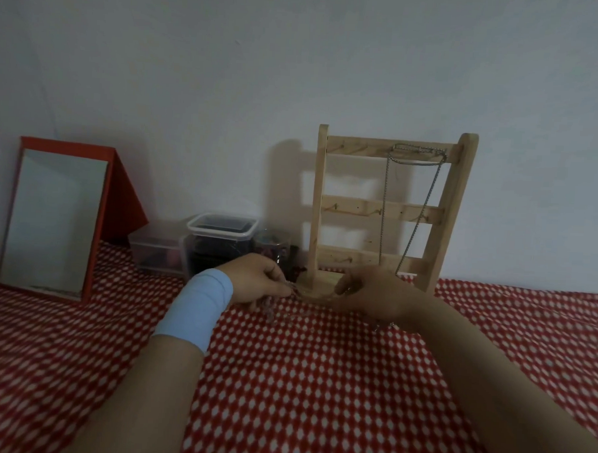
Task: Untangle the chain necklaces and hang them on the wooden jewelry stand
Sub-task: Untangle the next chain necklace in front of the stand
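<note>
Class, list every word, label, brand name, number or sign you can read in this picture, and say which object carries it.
None: no text can be read anywhere in the head view.
The wooden jewelry stand, the red-framed mirror and the checked cloth show no lettering.
The clear plastic box shows no label; its contents are too dark and blurred to tell.

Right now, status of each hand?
Left hand: pinching the thin silver chain necklace.
Right hand: fingers curled, apparently pinching the same necklace; blurred.

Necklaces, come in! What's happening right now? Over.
Left hand, right hand pinch thin chain, low before wooden stand. Silver chain hangs off top rail. Other pegs bare.
</note>
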A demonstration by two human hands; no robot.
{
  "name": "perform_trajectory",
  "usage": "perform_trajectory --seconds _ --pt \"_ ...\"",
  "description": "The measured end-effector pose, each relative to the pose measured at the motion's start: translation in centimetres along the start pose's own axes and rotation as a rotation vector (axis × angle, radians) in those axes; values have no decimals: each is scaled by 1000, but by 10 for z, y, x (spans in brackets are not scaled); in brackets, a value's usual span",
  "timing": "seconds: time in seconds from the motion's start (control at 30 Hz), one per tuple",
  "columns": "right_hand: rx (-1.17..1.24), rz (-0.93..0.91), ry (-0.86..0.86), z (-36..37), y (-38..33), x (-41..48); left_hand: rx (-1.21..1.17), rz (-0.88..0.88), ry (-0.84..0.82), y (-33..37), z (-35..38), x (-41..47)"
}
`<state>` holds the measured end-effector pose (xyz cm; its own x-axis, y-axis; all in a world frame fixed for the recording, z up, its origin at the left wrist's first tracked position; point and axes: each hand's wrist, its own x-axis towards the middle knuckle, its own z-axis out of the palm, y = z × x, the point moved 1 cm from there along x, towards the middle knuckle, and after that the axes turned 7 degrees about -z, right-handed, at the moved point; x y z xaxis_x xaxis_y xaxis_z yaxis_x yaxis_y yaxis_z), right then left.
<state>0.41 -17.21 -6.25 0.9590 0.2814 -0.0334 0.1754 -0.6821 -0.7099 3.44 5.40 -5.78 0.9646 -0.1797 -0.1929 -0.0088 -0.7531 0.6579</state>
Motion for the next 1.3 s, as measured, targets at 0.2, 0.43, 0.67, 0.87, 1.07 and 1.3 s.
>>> perform_trajectory --seconds 0.2,0.43,0.67,0.87,1.07,1.3 --pt "-238 -119 157 3 -2 4 141 -5 93 -5 5 6" --pt "-393 -340 -5 31 -24 -1 264 64 49 -3 0 6" --pt "-612 -355 20 51 -14 9 448 103 -186 6 15 -1" --pt "-672 -346 77 50 -9 6 468 88 -153 5 22 5" --pt "-512 -314 75 49 -4 10 311 148 -94 4 22 5" --pt "31 -331 141 36 -12 6 -25 253 -21 12 9 2"
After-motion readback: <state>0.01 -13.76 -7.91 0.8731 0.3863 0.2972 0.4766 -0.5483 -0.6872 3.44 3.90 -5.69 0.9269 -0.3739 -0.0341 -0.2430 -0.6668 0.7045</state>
